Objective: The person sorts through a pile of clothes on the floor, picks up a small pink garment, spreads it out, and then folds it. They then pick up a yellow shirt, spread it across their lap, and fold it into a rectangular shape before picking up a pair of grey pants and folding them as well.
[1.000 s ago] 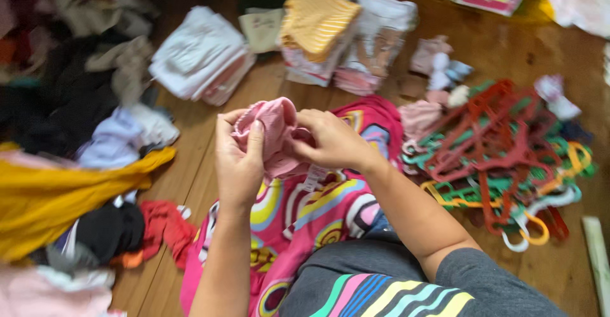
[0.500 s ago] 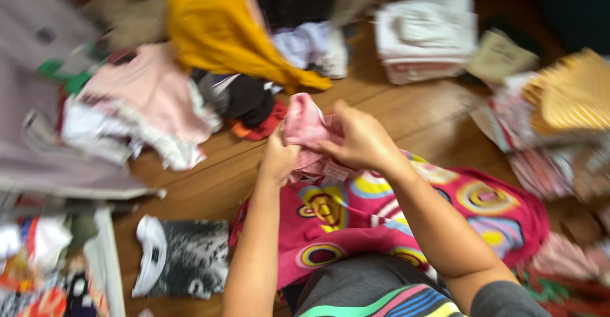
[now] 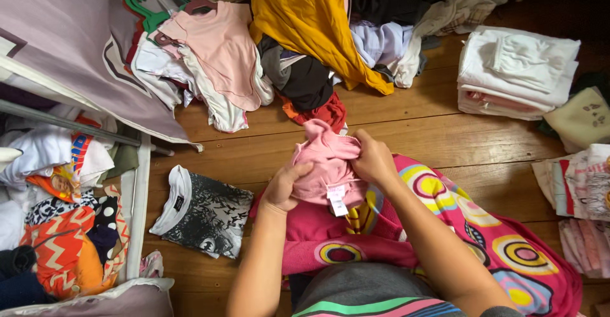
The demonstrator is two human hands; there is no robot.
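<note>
Both my hands hold a small pink garment (image 3: 321,158) bunched up above my lap, its white label hanging below. My left hand (image 3: 284,186) grips its lower left side. My right hand (image 3: 373,158) grips its right side. Under them lies a bright pink cloth with coloured circles (image 3: 483,228), spread over the wooden floor and my knees.
A black-and-white patterned shirt (image 3: 202,212) lies on the floor to the left. A heap of loose clothes, with a yellow garment (image 3: 311,18) and pink tops on hangers (image 3: 216,50), fills the back. Folded white stacks (image 3: 518,69) sit at right. An open fabric storage unit (image 3: 63,183) holds clothes at left.
My head has turned left, so the hangers and folded piles slid out of view and the storage unit came in. My hands stayed on the pink garment, pressing it smaller.
</note>
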